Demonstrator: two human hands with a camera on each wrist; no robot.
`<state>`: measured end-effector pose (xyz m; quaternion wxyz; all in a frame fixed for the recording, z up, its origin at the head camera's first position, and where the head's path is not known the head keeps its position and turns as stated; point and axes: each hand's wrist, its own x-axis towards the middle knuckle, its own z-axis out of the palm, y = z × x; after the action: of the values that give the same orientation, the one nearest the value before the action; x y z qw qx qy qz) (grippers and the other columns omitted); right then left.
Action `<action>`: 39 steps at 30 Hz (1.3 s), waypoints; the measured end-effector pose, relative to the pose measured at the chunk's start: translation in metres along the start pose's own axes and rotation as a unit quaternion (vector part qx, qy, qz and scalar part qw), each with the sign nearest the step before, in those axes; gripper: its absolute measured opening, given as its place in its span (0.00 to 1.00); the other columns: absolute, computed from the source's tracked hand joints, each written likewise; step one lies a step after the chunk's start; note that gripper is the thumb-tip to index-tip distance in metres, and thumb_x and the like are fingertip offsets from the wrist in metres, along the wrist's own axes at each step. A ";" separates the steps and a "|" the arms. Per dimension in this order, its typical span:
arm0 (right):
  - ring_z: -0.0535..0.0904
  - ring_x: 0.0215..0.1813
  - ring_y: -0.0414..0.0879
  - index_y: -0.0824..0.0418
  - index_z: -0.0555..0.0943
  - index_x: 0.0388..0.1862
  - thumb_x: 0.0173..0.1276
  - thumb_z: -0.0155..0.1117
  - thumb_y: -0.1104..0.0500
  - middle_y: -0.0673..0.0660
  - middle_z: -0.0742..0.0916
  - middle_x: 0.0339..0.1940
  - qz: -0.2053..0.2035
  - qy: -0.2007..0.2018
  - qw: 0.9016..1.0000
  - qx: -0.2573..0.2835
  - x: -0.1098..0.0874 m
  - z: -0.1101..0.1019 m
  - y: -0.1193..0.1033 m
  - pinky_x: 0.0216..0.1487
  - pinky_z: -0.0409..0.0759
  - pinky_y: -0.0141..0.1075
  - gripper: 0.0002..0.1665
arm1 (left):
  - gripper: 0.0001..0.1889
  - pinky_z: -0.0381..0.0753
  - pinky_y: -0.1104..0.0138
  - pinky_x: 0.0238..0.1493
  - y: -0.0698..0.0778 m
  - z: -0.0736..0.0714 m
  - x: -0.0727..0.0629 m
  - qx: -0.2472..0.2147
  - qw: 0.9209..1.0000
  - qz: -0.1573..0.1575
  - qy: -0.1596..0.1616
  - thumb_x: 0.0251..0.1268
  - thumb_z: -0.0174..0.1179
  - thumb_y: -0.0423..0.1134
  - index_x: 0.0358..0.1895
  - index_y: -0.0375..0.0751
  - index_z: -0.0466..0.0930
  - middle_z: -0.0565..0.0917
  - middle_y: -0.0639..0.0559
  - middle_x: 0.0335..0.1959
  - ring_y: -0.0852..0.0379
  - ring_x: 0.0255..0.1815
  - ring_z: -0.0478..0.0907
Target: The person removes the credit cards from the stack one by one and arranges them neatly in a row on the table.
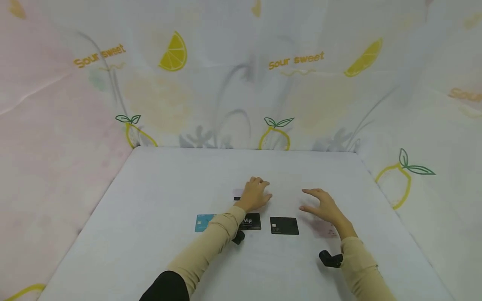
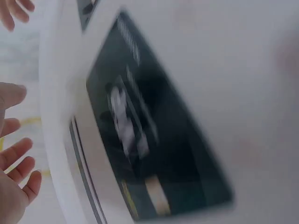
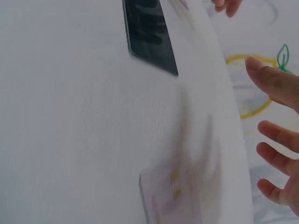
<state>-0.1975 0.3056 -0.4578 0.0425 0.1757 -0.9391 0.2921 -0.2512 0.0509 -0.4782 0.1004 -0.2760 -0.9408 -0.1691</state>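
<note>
My left hand [image 1: 255,195] was empty, fingers loosely parted; the striped card [image 1: 237,198] lay just left, partly hidden by it, stripe running left to right. My right hand [image 1: 324,205], thumb and fingers wide apart, was farther from that card.

Right hand [image 3: 282,137] at right edge, thumb + 3 fingers in frame, spread. White table [image 3: 84,116]: dark card [image 3: 150,35] up top, pinkish card [image 3: 170,198] at bottom, blurred. Left hand [image 3: 230,6] top right.
</note>
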 end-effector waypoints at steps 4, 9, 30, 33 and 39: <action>0.72 0.57 0.66 0.68 0.75 0.58 0.57 0.71 0.54 0.69 0.79 0.54 -0.018 -0.007 1.000 0.005 0.031 0.023 -0.020 0.56 0.68 0.60 0.33 | 0.24 0.73 0.50 0.48 -0.036 -0.013 -0.011 -0.012 0.998 -0.053 -0.028 0.57 0.63 0.48 0.54 0.38 0.78 0.77 0.40 0.49 0.43 0.52 0.70; 0.72 0.57 0.65 0.66 0.76 0.59 0.58 0.69 0.51 0.68 0.79 0.54 -0.011 -0.047 0.999 -0.008 0.065 0.056 -0.046 0.55 0.68 0.60 0.32 | 0.32 0.71 0.49 0.50 -0.062 -0.025 -0.027 -0.025 0.991 -0.097 -0.085 0.49 0.69 0.54 0.56 0.38 0.77 0.74 0.38 0.51 0.42 0.52 0.68; 0.69 0.56 0.63 0.58 0.82 0.44 0.48 0.77 0.50 0.63 0.77 0.54 0.015 -0.116 0.992 -0.046 0.100 0.097 -0.083 0.51 0.66 0.63 0.24 | 0.24 0.69 0.52 0.57 -0.077 -0.028 -0.035 -0.110 0.983 -0.115 -0.096 0.41 0.76 0.43 0.43 0.36 0.82 0.73 0.36 0.52 0.41 0.55 0.65; 0.69 0.56 0.63 0.59 0.82 0.44 0.48 0.77 0.50 0.63 0.77 0.55 0.014 -0.117 0.992 -0.047 0.099 0.097 -0.082 0.51 0.66 0.63 0.26 | 0.25 0.69 0.52 0.57 -0.077 -0.028 -0.035 -0.108 0.983 -0.115 -0.094 0.40 0.76 0.43 0.44 0.34 0.82 0.73 0.36 0.52 0.40 0.55 0.66; 0.68 0.58 0.63 0.60 0.80 0.48 0.48 0.77 0.49 0.63 0.75 0.56 0.019 -0.122 0.991 -0.052 0.099 0.098 -0.081 0.53 0.65 0.63 0.29 | 0.27 0.69 0.53 0.58 -0.076 -0.028 -0.035 -0.108 0.982 -0.120 -0.098 0.40 0.76 0.44 0.44 0.33 0.81 0.73 0.36 0.52 0.40 0.55 0.66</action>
<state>-0.2594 0.1583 -0.4771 -0.0690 0.1894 -0.9545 0.2199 -0.2615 -0.0364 -0.4827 -0.0436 -0.1854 -0.9486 -0.2529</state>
